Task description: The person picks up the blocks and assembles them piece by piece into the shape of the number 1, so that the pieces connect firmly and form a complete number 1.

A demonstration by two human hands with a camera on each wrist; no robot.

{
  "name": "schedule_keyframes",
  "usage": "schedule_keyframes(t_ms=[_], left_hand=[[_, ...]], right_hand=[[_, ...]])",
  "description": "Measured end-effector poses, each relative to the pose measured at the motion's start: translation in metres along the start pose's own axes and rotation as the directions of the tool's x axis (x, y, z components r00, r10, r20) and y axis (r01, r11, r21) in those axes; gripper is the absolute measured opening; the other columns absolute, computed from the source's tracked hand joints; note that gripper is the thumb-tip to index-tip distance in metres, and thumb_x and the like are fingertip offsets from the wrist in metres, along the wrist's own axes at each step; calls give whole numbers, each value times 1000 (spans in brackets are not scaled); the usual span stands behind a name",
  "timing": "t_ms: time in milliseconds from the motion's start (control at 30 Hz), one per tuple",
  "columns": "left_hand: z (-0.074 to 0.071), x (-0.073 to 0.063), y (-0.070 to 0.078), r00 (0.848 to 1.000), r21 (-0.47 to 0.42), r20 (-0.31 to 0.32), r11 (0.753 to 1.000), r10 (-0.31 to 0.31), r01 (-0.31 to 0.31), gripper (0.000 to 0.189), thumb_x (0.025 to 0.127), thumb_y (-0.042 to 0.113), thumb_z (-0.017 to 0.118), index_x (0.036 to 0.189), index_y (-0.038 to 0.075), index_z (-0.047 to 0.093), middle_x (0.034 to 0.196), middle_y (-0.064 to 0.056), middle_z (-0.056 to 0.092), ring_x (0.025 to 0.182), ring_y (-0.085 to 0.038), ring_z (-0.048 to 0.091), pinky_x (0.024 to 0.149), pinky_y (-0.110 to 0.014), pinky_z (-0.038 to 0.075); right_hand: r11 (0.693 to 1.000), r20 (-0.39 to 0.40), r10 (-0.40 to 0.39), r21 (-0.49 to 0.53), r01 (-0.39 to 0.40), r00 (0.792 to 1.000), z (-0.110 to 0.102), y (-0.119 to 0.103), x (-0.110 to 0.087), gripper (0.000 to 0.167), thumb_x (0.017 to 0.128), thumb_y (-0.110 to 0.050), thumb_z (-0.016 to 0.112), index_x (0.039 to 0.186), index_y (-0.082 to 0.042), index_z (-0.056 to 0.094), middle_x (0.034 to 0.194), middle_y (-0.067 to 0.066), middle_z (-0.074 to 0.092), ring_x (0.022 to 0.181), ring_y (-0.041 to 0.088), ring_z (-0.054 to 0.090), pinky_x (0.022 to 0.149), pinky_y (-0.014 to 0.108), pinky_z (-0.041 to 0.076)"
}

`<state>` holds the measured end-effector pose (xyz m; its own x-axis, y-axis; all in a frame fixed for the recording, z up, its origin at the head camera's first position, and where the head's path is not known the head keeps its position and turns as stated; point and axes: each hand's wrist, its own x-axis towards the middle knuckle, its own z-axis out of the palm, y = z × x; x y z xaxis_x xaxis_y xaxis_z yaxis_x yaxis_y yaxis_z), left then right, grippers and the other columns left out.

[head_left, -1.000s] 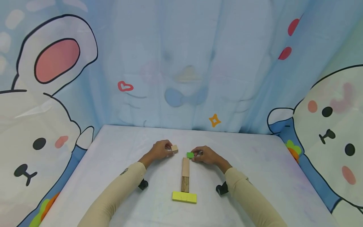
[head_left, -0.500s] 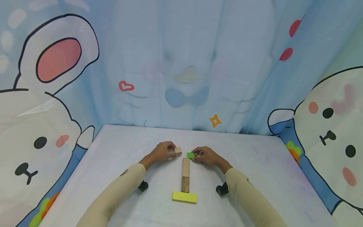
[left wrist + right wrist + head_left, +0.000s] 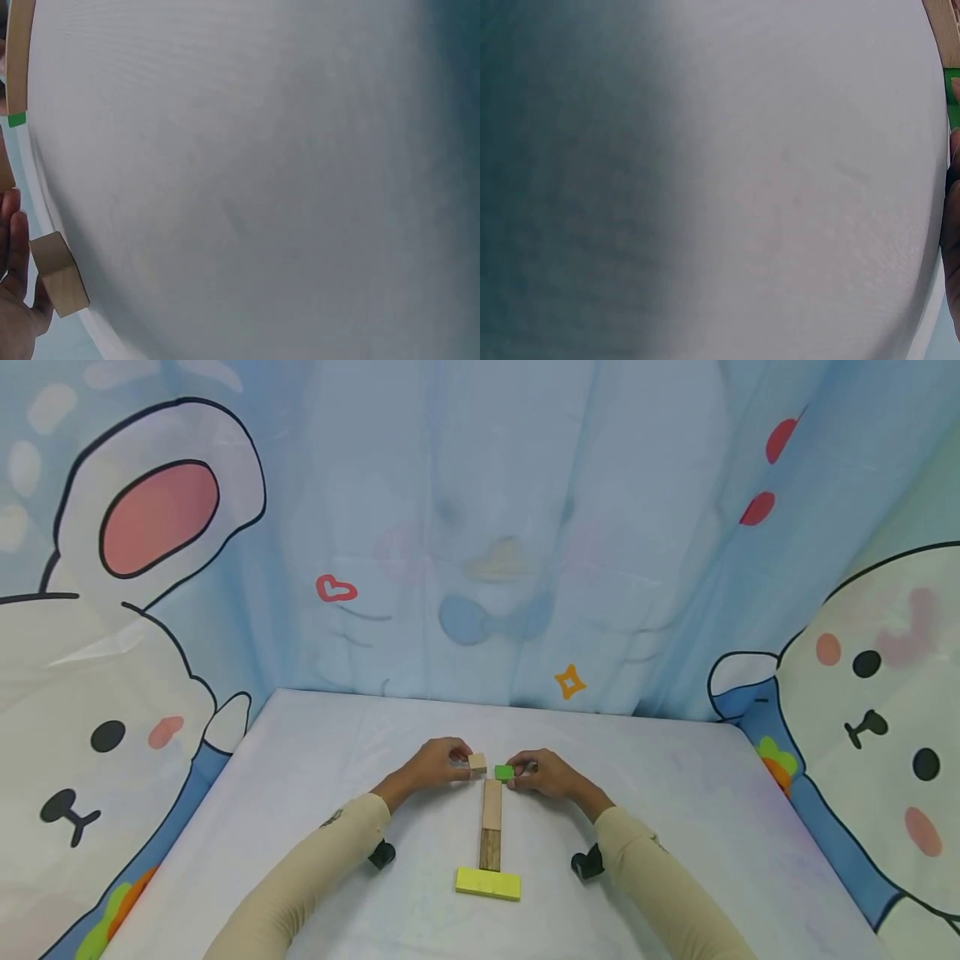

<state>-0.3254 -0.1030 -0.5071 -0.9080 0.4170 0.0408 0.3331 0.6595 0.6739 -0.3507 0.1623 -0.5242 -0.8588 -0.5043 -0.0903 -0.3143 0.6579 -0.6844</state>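
Note:
In the head view my left hand (image 3: pixel 435 763) pinches a small pale wooden block (image 3: pixel 477 764) between thumb and fingers. My right hand (image 3: pixel 550 773) pinches a small green block (image 3: pixel 504 772) at the far end of a row. That row has a light wooden block (image 3: pixel 491 804), a darker brown block (image 3: pixel 490 850) and a yellow block (image 3: pixel 487 883) lying crosswise at the near end. A narrow gap separates the pale block from the green one. In the left wrist view a wooden block (image 3: pixel 60 274) is by the left thumb; only edges of the hand show.
A white cloth (image 3: pixel 360 877) covers the table under the blocks. Behind and at both sides hangs a curtain (image 3: pixel 495 485) printed with cartoon animals. Dark wrist cameras sit under both wrists.
My left hand has moved right and slightly nearer with the pale wooden block, narrowing the gap to the green one. The right hand stays on the green block.

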Motion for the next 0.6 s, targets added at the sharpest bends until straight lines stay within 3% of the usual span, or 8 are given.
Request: schedule_keyframes(t_ms=[600], left_hand=[[4, 1, 7, 1000, -16, 18, 1000, 9, -9, 35, 90, 22, 76, 117, 4, 66, 110, -7, 70, 104, -19, 65, 94, -37, 52]], right_hand=[[1000, 2, -18, 25, 18, 1000, 0, -1, -2, 33, 88, -20, 78, 117, -7, 71, 93, -1, 62, 85, 15, 51, 76, 31, 43]])
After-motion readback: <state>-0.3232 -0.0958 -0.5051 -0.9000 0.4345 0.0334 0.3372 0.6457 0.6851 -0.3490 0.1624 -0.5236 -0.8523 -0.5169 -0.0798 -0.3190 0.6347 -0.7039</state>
